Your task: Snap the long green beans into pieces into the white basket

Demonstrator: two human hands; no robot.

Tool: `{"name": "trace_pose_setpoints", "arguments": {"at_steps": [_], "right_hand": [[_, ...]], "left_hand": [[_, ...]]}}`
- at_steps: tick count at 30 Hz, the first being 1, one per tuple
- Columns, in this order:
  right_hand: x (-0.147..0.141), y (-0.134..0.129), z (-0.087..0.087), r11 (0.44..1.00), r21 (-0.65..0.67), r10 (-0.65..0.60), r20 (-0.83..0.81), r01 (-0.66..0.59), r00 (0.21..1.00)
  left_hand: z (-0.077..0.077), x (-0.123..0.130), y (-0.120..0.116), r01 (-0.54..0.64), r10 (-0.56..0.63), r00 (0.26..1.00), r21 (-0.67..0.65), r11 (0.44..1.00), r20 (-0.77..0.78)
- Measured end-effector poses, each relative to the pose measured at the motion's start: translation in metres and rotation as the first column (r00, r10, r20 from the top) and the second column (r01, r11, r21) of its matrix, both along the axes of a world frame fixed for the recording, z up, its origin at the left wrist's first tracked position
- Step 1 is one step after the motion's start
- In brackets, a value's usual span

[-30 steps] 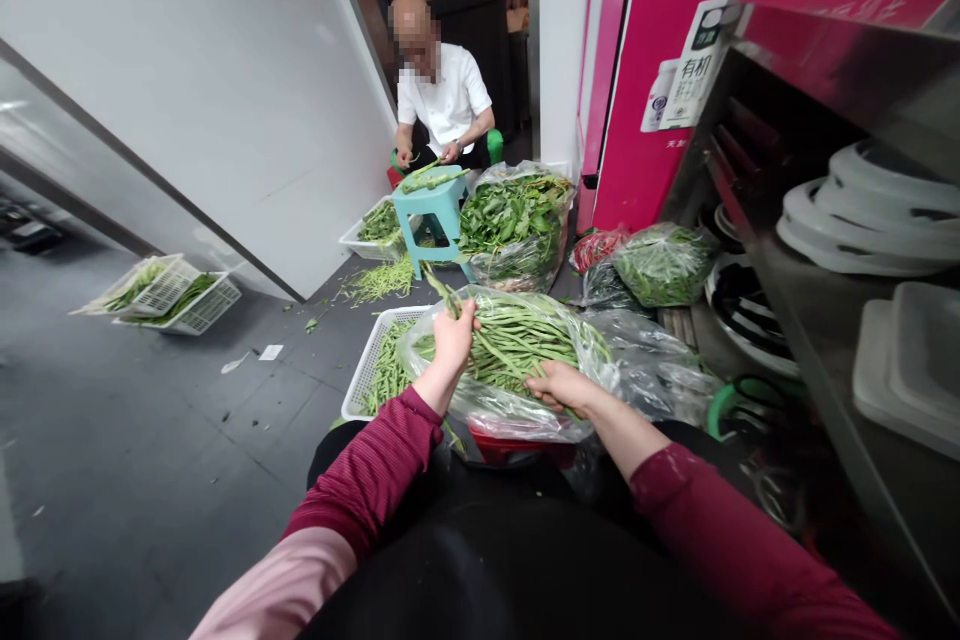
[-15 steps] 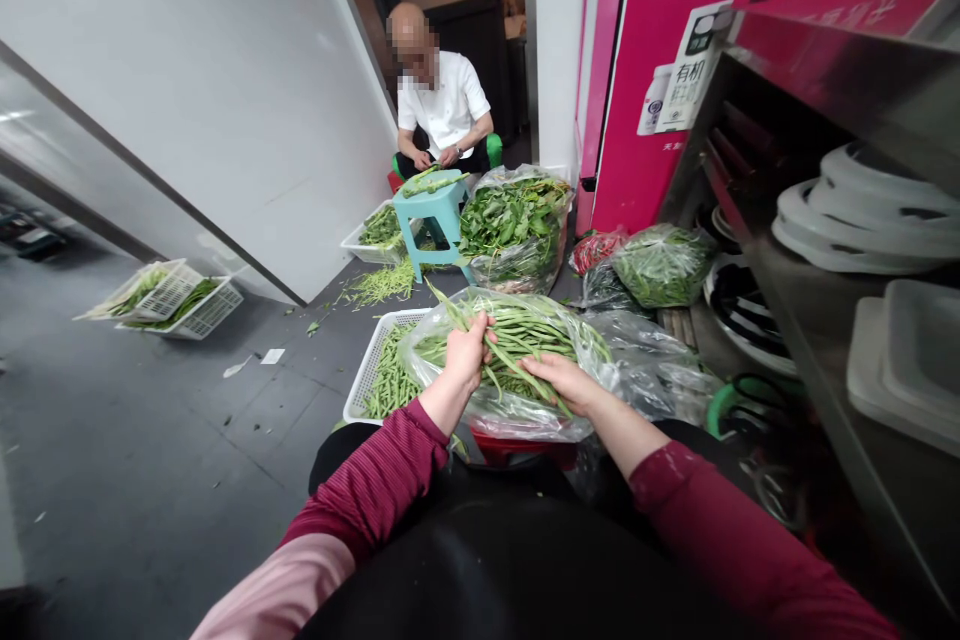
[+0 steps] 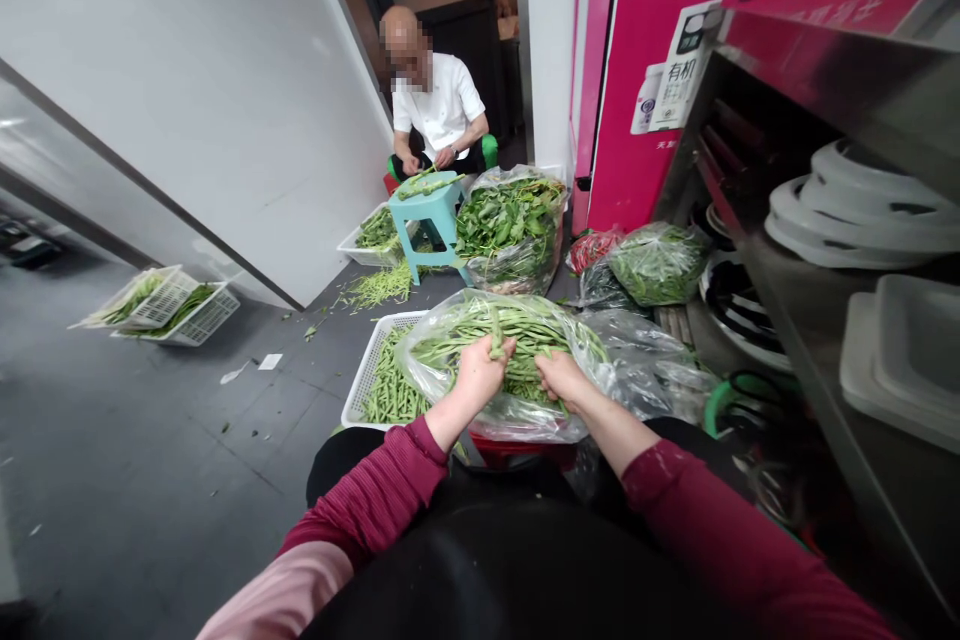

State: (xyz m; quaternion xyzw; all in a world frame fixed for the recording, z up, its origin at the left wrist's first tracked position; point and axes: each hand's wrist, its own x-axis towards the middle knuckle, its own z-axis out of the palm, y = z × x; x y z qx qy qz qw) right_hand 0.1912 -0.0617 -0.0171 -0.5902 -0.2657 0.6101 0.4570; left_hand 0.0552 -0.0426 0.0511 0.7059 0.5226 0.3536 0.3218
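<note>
A clear plastic bag (image 3: 424, 325) full of long green beans (image 3: 529, 325) lies open in front of my knees, over something red. Above its left part my left hand (image 3: 484, 372) is closed round green beans, whose ends stick up from the fist. My right hand (image 3: 564, 378) is closed a little to the right, fingertips pinching beans over the same bag. A small gap separates the two hands. At the bag's left, a white basket (image 3: 358, 385) holds short pieces of green bean (image 3: 390, 385).
Ahead, a person (image 3: 442, 105) in white sits behind a turquoise stool (image 3: 424, 207). Leafy greens (image 3: 514, 220) fill a bag beside it. White baskets (image 3: 202, 315) stand at left; a metal shelf (image 3: 802, 320) with white containers (image 3: 862, 210) rises at right.
My hands have moved slightly apart, and the beans that stretched between them now stand up from my left fist. My right fingers have closed more. The view has shifted slightly.
</note>
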Motion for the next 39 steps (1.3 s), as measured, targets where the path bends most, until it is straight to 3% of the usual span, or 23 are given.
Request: {"name": "trace_pose_setpoints", "arguments": {"at_steps": [2,4,8,11,16,24,29,31,34,37,39], "right_hand": [[0.003,0.002,0.000,0.999,-0.004,-0.043,-0.031,0.043,0.999],[0.006,0.001,0.003,1.000,0.022,-0.005,-0.109,0.008,0.994],[0.008,-0.010,0.014,0.963,0.133,0.268,-0.372,-0.235,0.889],[0.009,-0.017,0.019,0.913,0.186,0.407,-0.455,-0.363,0.792],[0.011,-0.017,0.019,0.908,0.142,0.410,-0.494,-0.394,0.767],[0.013,-0.013,0.016,0.918,0.158,0.390,-0.529,-0.364,0.754],[0.010,-0.014,0.019,0.923,0.105,0.369,-0.513,-0.370,0.775],[0.008,-0.014,0.018,0.944,0.072,0.312,-0.502,-0.321,0.807],[0.005,-0.009,0.014,0.985,0.016,0.159,-0.457,-0.170,0.875],[0.007,-0.003,0.008,0.998,-0.061,-0.052,-0.356,0.032,0.933],[0.010,-0.002,0.007,0.994,-0.081,-0.098,-0.334,0.075,0.937]], "left_hand": [[0.005,0.005,-0.008,0.029,-0.028,0.999,-0.032,0.999,0.038],[0.008,0.006,-0.010,0.055,-0.047,0.995,-0.101,0.993,0.085],[0.001,0.000,-0.002,0.138,-0.055,0.967,-0.332,0.933,0.248],[-0.012,-0.003,0.001,0.166,0.013,0.931,-0.454,0.875,0.365],[-0.020,-0.004,0.002,0.216,0.105,0.861,-0.546,0.810,0.497],[-0.021,-0.013,0.012,0.295,0.126,0.768,-0.521,0.801,0.628],[-0.022,-0.008,0.007,0.203,0.092,0.852,-0.488,0.849,0.516],[-0.020,-0.005,0.005,0.117,0.071,0.910,-0.417,0.901,0.408],[-0.010,-0.001,-0.003,0.044,0.002,0.975,-0.201,0.979,0.224],[0.003,0.004,-0.012,0.077,-0.068,0.983,-0.048,0.996,0.168],[0.009,0.008,-0.014,0.132,-0.114,0.975,-0.081,0.988,0.191]]}}
